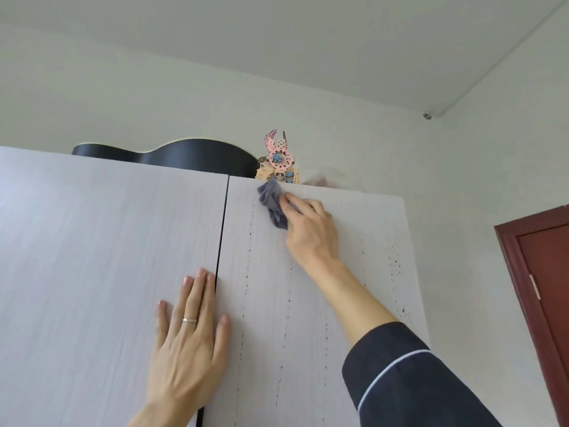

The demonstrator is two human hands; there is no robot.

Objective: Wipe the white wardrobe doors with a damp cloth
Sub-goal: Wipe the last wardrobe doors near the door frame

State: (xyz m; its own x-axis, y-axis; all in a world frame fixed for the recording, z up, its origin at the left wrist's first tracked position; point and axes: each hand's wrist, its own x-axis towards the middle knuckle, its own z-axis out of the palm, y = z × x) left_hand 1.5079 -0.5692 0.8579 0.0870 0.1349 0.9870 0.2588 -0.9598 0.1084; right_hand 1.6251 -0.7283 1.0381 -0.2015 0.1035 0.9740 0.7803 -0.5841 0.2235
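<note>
Two white wardrobe doors fill the view: a left door point(101, 257) and a right door point(354, 272), split by a dark vertical gap. The right door carries dotted dark streaks and specks. My right hand point(308, 229) holds a crumpled grey-blue cloth point(272, 201) against the right door just below its top edge. My left hand point(187, 343) lies flat with straight fingers across the gap, lower down, a ring on one finger.
On top of the wardrobe lie a black guitar-shaped case point(172, 155) and a pink and blue paper ornament point(278, 158). A dark red door frame point(542, 288) stands at the right. White wall and ceiling lie above.
</note>
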